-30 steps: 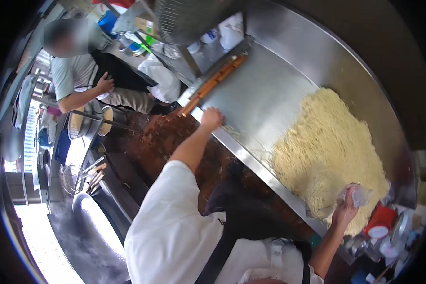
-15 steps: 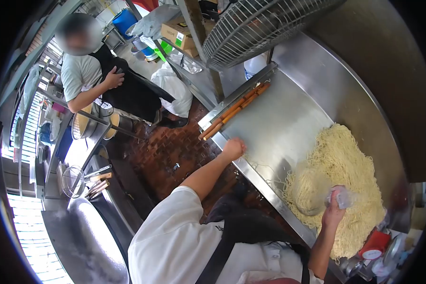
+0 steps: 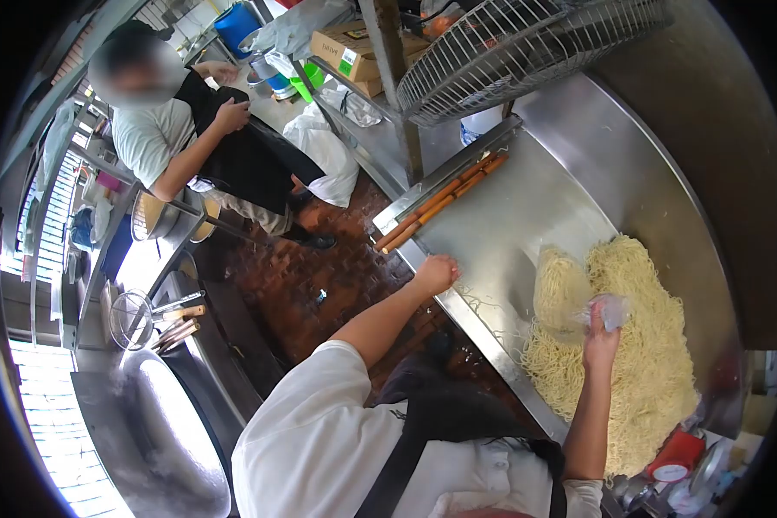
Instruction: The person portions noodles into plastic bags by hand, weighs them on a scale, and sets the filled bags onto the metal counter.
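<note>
My right hand (image 3: 602, 335) is closed around the gathered neck of a clear plastic bag (image 3: 561, 289) with noodles inside. The filled part of the bag hangs over a large heap of pale yellow noodles (image 3: 643, 363) in a wide stainless-steel tray (image 3: 483, 216). At the tray's near rim, my left hand (image 3: 438, 274) is curled into a fist; what it holds, if anything, is hidden. A few loose noodle strands lie on the steel beside it. Two brown wooden sticks (image 3: 445, 201) rest along the tray's left end.
A caged fan (image 3: 527, 65) juts over the tray's far left corner. Across the brick-red floor stands a person in a black apron (image 3: 242, 151). A steaming wok (image 3: 177, 440) and strainers with wooden handles (image 3: 180, 324) are at lower left. A red-and-white object (image 3: 678, 456) sits beside the noodles.
My right hand has swung the bag of noodles away from my body, and the bag now stands more upright. My left hand stays at the rim. The other person has raised a hand.
</note>
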`<state>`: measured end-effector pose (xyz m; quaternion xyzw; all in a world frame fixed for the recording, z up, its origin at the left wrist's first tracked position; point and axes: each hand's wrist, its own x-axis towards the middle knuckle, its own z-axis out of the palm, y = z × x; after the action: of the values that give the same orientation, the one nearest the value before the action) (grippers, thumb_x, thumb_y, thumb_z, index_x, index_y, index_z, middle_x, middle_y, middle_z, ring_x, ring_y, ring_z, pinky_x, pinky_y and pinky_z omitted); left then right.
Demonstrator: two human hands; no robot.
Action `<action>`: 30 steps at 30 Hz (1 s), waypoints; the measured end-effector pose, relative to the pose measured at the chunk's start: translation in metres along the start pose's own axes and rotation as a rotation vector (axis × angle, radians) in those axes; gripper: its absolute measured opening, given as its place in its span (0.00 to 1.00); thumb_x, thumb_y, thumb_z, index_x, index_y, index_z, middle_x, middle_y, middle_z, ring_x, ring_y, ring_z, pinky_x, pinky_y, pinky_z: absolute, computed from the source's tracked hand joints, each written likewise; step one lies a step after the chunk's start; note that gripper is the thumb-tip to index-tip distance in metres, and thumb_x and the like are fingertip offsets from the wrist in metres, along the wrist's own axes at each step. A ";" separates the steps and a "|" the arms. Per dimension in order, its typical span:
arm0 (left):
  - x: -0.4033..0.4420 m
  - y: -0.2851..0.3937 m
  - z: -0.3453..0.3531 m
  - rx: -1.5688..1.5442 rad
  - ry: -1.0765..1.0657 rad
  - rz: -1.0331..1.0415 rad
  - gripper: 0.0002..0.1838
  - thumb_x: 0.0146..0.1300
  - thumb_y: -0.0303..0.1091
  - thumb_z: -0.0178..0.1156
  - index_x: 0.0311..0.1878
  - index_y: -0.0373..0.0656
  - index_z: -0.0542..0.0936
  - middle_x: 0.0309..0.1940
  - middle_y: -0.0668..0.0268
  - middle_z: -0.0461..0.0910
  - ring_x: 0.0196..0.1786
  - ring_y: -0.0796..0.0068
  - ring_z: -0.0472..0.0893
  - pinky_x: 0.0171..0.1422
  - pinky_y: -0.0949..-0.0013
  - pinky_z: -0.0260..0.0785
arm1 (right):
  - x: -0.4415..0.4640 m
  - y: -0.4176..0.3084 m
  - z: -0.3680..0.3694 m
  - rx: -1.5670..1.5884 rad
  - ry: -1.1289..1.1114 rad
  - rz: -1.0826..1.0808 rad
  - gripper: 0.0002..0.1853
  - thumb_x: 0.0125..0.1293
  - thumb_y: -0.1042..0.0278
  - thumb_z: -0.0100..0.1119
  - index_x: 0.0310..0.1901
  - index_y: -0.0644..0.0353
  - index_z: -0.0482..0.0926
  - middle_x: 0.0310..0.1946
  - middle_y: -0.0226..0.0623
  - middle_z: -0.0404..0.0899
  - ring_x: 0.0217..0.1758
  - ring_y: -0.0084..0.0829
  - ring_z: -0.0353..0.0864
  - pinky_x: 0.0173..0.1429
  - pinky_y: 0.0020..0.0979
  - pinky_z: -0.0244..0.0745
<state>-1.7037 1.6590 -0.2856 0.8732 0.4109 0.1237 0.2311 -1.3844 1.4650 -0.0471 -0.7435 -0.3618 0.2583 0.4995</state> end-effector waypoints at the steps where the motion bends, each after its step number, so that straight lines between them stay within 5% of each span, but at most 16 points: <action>1: 0.001 -0.001 -0.001 -0.006 0.006 0.005 0.11 0.64 0.43 0.61 0.35 0.45 0.81 0.36 0.58 0.81 0.45 0.53 0.81 0.50 0.50 0.73 | -0.002 -0.006 0.004 -0.004 0.013 0.011 0.15 0.74 0.57 0.59 0.51 0.61 0.78 0.47 0.30 0.79 0.50 0.26 0.75 0.57 0.29 0.70; 4: 0.001 -0.001 0.001 -0.031 0.038 0.031 0.11 0.63 0.43 0.62 0.34 0.46 0.81 0.35 0.59 0.81 0.44 0.54 0.81 0.49 0.51 0.74 | -0.012 -0.028 0.008 0.065 0.010 0.141 0.15 0.74 0.58 0.59 0.52 0.61 0.78 0.47 0.30 0.79 0.50 0.26 0.75 0.57 0.29 0.70; 7: 0.002 -0.005 0.003 -0.034 0.050 0.056 0.11 0.63 0.43 0.62 0.32 0.46 0.81 0.33 0.59 0.81 0.43 0.54 0.81 0.48 0.52 0.74 | -0.016 -0.001 0.014 0.103 0.022 0.027 0.15 0.74 0.59 0.60 0.53 0.61 0.78 0.47 0.29 0.79 0.49 0.26 0.76 0.55 0.29 0.71; 10: 0.001 -0.014 0.011 0.009 0.063 0.071 0.11 0.63 0.42 0.61 0.31 0.46 0.81 0.31 0.59 0.81 0.42 0.55 0.82 0.47 0.52 0.75 | -0.012 0.031 0.021 0.153 -0.043 0.346 0.18 0.75 0.56 0.57 0.51 0.65 0.80 0.44 0.37 0.83 0.48 0.33 0.80 0.57 0.32 0.73; 13: 0.006 -0.015 0.013 0.004 -0.014 0.127 0.11 0.63 0.41 0.60 0.31 0.45 0.81 0.31 0.58 0.81 0.41 0.54 0.82 0.47 0.51 0.74 | 0.011 0.027 0.035 -0.243 -0.064 0.147 0.24 0.73 0.51 0.56 0.53 0.69 0.80 0.51 0.52 0.83 0.55 0.49 0.81 0.59 0.41 0.73; 17: 0.006 0.017 -0.022 -0.013 -0.009 0.073 0.12 0.64 0.42 0.61 0.34 0.43 0.83 0.30 0.57 0.81 0.41 0.53 0.82 0.48 0.50 0.74 | 0.070 -0.049 0.033 -0.318 -0.167 -0.068 0.26 0.73 0.44 0.53 0.48 0.63 0.84 0.46 0.52 0.84 0.52 0.51 0.82 0.59 0.44 0.74; 19: 0.003 0.017 -0.023 -0.007 -0.028 0.055 0.13 0.65 0.42 0.62 0.34 0.42 0.84 0.31 0.55 0.81 0.41 0.52 0.82 0.48 0.50 0.74 | 0.129 -0.066 0.035 -0.411 -0.062 -0.106 0.30 0.71 0.42 0.54 0.57 0.64 0.78 0.49 0.59 0.82 0.56 0.53 0.81 0.61 0.44 0.73; 22: 0.002 0.028 -0.015 0.003 -0.152 0.037 0.15 0.64 0.44 0.63 0.37 0.40 0.83 0.36 0.53 0.81 0.43 0.49 0.81 0.49 0.49 0.73 | 0.176 -0.093 0.029 -0.291 0.159 -0.361 0.36 0.71 0.41 0.55 0.67 0.66 0.67 0.59 0.56 0.77 0.62 0.50 0.78 0.65 0.44 0.71; 25: -0.006 0.059 0.006 -0.024 -0.102 0.071 0.16 0.64 0.45 0.63 0.41 0.39 0.82 0.39 0.52 0.80 0.45 0.47 0.80 0.50 0.48 0.73 | 0.135 -0.106 -0.003 -0.189 0.101 -0.500 0.32 0.72 0.50 0.57 0.69 0.62 0.66 0.61 0.52 0.77 0.62 0.46 0.79 0.66 0.42 0.71; 30: -0.026 0.181 0.080 -0.165 -0.034 0.042 0.28 0.65 0.49 0.62 0.57 0.34 0.75 0.45 0.46 0.77 0.51 0.44 0.77 0.56 0.48 0.70 | -0.028 -0.020 -0.075 -0.219 -0.108 -0.159 0.24 0.73 0.65 0.58 0.68 0.60 0.69 0.52 0.45 0.82 0.59 0.38 0.81 0.65 0.36 0.72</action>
<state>-1.5684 1.5142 -0.2635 0.8617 0.3769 0.1473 0.3063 -1.3506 1.4060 -0.0008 -0.7476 -0.4718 0.2167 0.4142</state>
